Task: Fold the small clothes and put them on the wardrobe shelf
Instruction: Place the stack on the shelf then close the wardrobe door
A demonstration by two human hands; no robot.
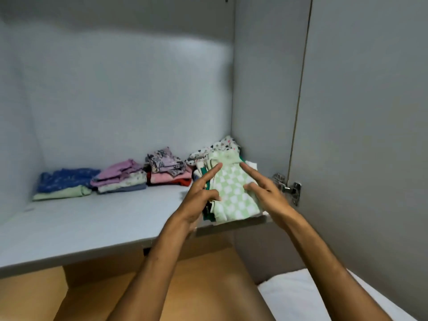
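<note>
Your left hand (203,195) and right hand (264,191) rest spread-fingered, gripping nothing, on the checked stack (234,195) at the shelf (92,228) near right edge. It overhangs, so a nudge could tip it. Further left, the other piles (120,179) look safe.

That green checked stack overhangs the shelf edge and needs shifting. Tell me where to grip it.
Grip the green checked stack by its long sides, left hand and right hand squeezing inward. From the front: the wardrobe wall blocks its right.
</note>
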